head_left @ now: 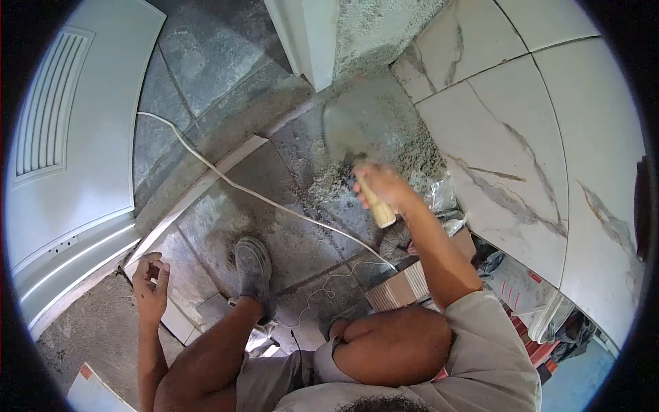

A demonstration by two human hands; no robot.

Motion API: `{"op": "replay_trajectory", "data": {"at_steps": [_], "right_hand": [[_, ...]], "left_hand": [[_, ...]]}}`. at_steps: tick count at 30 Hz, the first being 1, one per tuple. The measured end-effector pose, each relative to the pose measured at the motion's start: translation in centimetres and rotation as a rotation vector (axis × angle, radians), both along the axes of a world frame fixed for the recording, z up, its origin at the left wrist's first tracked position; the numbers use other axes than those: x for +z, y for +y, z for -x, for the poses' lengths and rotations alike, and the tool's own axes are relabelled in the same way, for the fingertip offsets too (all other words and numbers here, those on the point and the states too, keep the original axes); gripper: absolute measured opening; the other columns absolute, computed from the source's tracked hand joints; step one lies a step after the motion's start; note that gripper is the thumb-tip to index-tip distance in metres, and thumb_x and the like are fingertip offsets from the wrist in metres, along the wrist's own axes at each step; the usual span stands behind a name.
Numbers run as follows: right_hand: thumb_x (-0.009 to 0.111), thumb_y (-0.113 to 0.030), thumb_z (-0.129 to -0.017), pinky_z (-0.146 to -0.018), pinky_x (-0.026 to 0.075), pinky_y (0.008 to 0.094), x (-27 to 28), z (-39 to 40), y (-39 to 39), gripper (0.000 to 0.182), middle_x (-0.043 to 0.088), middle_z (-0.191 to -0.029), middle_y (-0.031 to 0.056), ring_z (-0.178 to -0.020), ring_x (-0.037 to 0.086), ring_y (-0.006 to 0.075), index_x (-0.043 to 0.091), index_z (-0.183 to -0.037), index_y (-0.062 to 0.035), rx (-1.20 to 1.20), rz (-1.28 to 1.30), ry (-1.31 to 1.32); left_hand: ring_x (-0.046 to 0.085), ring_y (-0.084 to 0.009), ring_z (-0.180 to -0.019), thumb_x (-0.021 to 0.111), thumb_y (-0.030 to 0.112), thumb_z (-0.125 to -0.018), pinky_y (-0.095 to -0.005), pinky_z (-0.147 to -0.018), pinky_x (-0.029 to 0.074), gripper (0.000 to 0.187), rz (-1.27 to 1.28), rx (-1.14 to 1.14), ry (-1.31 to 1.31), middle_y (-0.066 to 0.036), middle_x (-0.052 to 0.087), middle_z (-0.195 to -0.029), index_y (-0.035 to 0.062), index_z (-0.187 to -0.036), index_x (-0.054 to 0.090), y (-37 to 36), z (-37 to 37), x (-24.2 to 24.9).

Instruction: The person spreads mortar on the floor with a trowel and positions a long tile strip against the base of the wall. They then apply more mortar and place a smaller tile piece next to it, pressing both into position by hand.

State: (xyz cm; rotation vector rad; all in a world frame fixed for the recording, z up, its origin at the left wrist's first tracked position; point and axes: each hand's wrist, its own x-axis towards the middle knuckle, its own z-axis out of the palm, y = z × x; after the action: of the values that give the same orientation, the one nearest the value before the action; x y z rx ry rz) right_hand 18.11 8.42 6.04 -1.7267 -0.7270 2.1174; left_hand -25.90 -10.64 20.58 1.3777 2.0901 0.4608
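My right hand (384,187) is wrapped around the pale wooden handle (376,206) of a trowel. Its grey blade (347,134), smeared by motion, lies over wet grey mortar (405,117) in the corner by the wall. Crumbly mortar (422,154) is heaped along the tile edge. On the left, my left hand (151,281) hovers near the raised tile edging, its dirty fingers loosely bent and the thumb apart. I make out no tool in it.
A white cable (274,204) crosses the dusty floor tiles (268,172). Marbled tiles (508,151) line the right wall. A white louvred door (89,137) stands left, a white frame post (316,41) ahead. Cardboard (398,288) and plastic bags (443,196) lie near my right knee.
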Motion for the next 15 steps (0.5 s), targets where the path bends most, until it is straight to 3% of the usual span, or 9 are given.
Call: {"op": "replay_trajectory", "data": {"at_steps": [2,6,7,13,15], "right_hand": [[0.052,-0.029,-0.093,-0.048,0.051,0.0334,0.0,0.7,-0.3,0.028,0.057,-0.077,0.0087,-0.057,0.056,0.0180,0.053,-0.106,-0.0038,0.261,0.066,-0.003],[0.049,-0.028,-0.094,-0.048,0.051,0.0316,-2.5,-1.9,3.2,0.029,0.058,-0.080,0.0087,-0.057,0.055,0.0168,0.057,-0.109,-0.0051,0.339,-0.019,0.125],[0.049,-0.028,-0.093,-0.048,0.051,0.0303,-1.2,-2.6,4.5,0.030,0.058,-0.081,0.0084,-0.057,0.054,0.0149,0.057,-0.111,-0.0050,0.391,-0.001,0.019],[0.049,-0.032,-0.093,-0.046,0.048,0.0285,-0.1,-7.7,5.7,0.034,0.055,-0.078,0.0064,-0.056,0.051,0.0120,0.057,-0.108,-0.0022,0.142,-0.016,-0.142],[0.049,-0.031,-0.092,-0.046,0.047,0.0284,1.8,-6.1,5.4,0.034,0.054,-0.077,0.0061,-0.055,0.051,0.0122,0.057,-0.108,-0.0020,0.227,-0.011,-0.163]], "left_hand": [[0.046,-0.0074,-0.062,0.063,0.010,-0.090,-0.0231,-0.056,0.038,0.019,0.007,0.019,-0.005,-0.001,0.052,-0.072,-0.0024,-0.102,0.057,0.0,0.0,0.0],[0.047,-0.0076,-0.062,0.063,0.010,-0.090,-0.0232,-0.057,0.039,0.018,-0.003,-0.028,0.028,-0.001,0.052,-0.072,-0.0024,-0.102,0.057,0.2,-0.3,0.4],[0.047,-0.0076,-0.062,0.062,0.010,-0.090,-0.0232,-0.057,0.039,0.018,0.009,-0.022,0.043,-0.001,0.053,-0.072,-0.0023,-0.102,0.057,0.1,-0.3,0.5],[0.048,-0.0077,-0.062,0.062,0.010,-0.090,-0.0232,-0.058,0.040,0.017,0.008,0.011,0.048,-0.001,0.053,-0.072,-0.0014,-0.102,0.057,-0.5,-0.2,0.6],[0.048,-0.0077,-0.062,0.062,0.011,-0.090,-0.0231,-0.058,0.040,0.018,0.034,0.005,0.054,-0.001,0.053,-0.072,-0.0013,-0.102,0.057,-0.6,-0.2,0.4]]}}
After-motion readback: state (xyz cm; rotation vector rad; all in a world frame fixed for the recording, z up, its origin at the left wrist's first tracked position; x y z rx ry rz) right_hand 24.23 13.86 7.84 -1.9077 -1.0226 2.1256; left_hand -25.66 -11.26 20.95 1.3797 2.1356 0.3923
